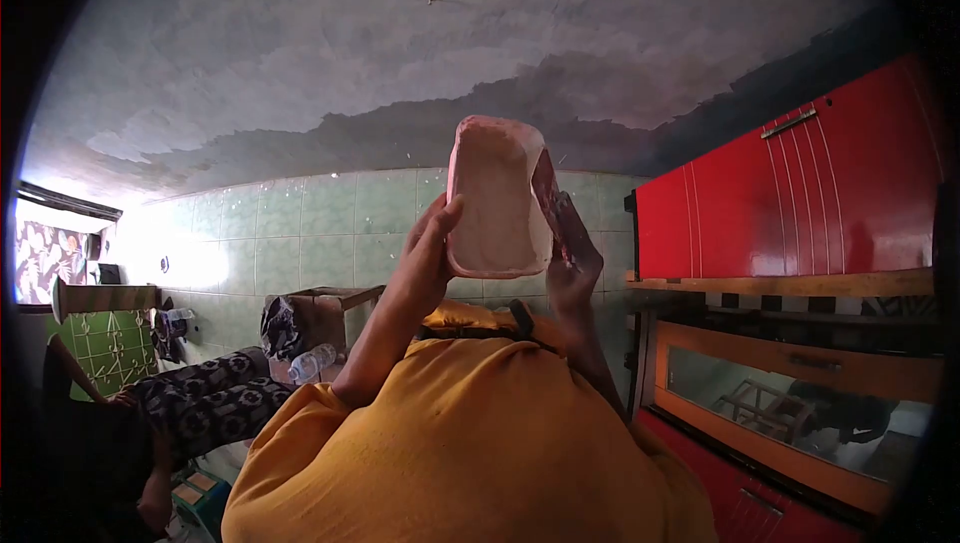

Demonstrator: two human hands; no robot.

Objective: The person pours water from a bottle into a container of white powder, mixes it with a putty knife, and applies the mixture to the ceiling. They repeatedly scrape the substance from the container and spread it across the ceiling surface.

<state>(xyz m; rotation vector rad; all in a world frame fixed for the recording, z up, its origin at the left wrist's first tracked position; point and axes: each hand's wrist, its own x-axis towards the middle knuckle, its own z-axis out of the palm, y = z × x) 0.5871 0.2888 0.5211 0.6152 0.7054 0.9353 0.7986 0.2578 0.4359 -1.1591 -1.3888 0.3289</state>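
Observation:
A rectangular pinkish tub (pixel 492 208) is held up in front of me, its open side facing me. Whitish smears coat its inside, and the rim is rounded and uneven. My left hand (pixel 432 248) grips the left wall, thumb over the rim and fingers behind. On the other side, my right hand (pixel 576 261) is against the lower right wall, with its fingers pointing up along the outside. Dark grey marks show on those fingers. Behind the tub stands the wall (pixel 400 73), patched in lighter and darker grey above green tiles (pixel 330 208).
Red cabinets (pixel 780 203) and an orange-framed glass cabinet (pixel 790 403) stand at the right. At left are a wooden stool (pixel 350 308), a clear plastic bottle (pixel 312 364) and a person in patterned trousers (pixel 215 403). A bright window (pixel 50 253) lies beyond.

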